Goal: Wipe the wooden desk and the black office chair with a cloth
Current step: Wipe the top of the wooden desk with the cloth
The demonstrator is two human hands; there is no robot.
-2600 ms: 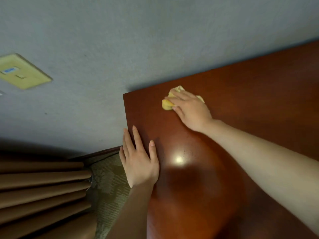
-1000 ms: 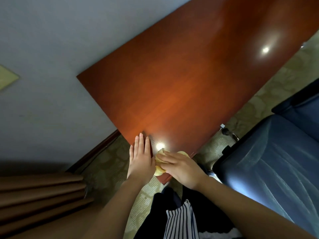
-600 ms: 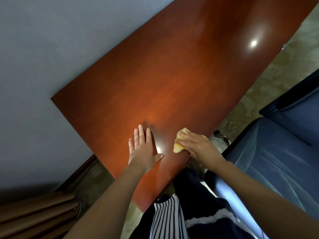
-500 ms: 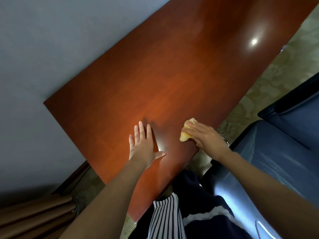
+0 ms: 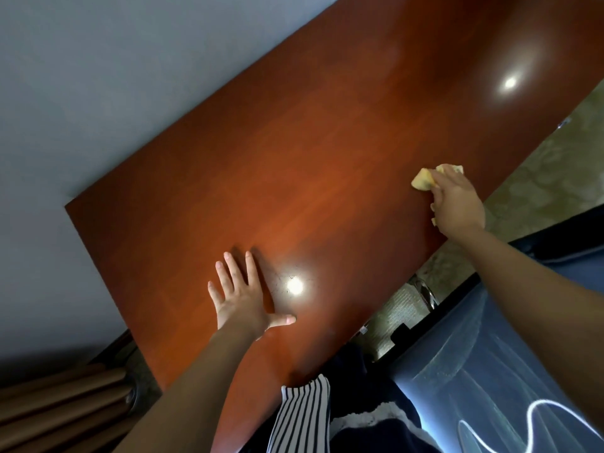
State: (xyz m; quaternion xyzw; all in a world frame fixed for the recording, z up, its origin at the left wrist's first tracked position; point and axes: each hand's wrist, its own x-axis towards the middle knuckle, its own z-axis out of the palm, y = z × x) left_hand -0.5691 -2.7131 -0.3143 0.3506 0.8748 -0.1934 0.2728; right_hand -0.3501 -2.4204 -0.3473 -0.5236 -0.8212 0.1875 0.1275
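Yellow cloth (image 5: pixel 421 180), soft and light, sits bunched under the gripping right hand (image 5: pixel 457 204) on the slick desk (image 5: pixel 310 165), while the left hand (image 5: pixel 242 302) lies flat, fingers spread.

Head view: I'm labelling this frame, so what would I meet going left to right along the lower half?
Curtain folds → left hand, flat on the desk → glare spot → right hand on the cloth → chair.
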